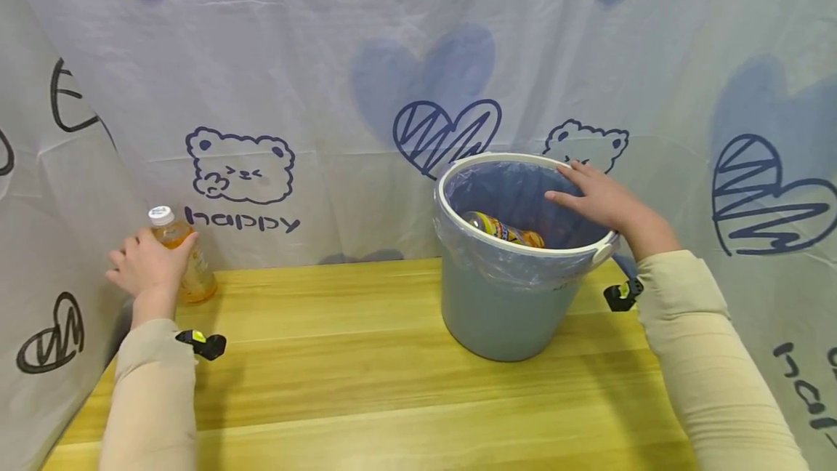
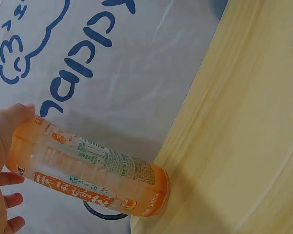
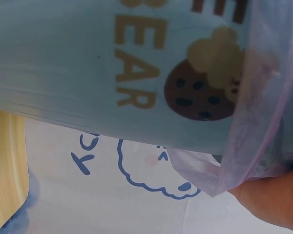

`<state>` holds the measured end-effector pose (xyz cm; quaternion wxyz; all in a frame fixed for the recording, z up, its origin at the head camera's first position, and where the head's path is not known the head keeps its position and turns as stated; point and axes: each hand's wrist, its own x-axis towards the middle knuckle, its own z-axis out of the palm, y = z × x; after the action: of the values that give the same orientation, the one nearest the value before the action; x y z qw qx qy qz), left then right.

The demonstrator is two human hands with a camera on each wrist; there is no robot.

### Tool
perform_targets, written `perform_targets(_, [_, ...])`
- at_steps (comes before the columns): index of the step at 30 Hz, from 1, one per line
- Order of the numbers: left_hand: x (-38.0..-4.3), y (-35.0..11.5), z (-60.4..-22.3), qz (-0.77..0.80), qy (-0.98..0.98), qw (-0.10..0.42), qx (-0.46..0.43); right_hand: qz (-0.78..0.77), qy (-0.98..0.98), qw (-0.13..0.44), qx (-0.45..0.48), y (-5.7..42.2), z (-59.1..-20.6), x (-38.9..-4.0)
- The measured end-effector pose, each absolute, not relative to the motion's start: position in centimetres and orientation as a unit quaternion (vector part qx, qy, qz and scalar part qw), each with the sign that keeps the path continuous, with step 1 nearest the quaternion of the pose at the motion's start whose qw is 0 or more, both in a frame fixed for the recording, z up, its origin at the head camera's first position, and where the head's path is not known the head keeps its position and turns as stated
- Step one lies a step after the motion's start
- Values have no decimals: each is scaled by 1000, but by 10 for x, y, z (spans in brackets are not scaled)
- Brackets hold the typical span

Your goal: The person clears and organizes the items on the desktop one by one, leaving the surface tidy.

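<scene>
An orange drink bottle (image 1: 198, 278) with a white cap stands at the table's left back edge. My left hand (image 1: 152, 267) holds its upper part, thumb on one side and index finger on the other, as the left wrist view shows; the other fingers are spread. On the right, a grey-blue trash bin (image 1: 506, 318) has a white rim and a clear plastic liner. My right hand (image 1: 604, 198) holds the bin's right back rim, with the thumb inside. Another bottle (image 1: 503, 230), with a yellow and orange label, lies inside the bin, partly hidden by the rim.
The wooden table (image 1: 333, 355) runs between the bottle and the bin. A printed curtain (image 1: 340, 187) hangs close along its back and both sides. Black wrist devices (image 1: 211, 346) stick out beside my sleeves.
</scene>
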<state>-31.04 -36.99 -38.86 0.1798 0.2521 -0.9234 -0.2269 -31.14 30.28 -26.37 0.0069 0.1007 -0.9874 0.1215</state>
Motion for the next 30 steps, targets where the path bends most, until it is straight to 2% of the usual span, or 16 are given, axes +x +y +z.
perform_targets(19, [-290, -356, -389, -192, -942, 200, 188, 117, -988, 2, 99, 302, -263, -310])
perform_targets(30, [-286, -349, -392, -180, -942, 220, 179, 121, -988, 0, 93, 301, -263, -309])
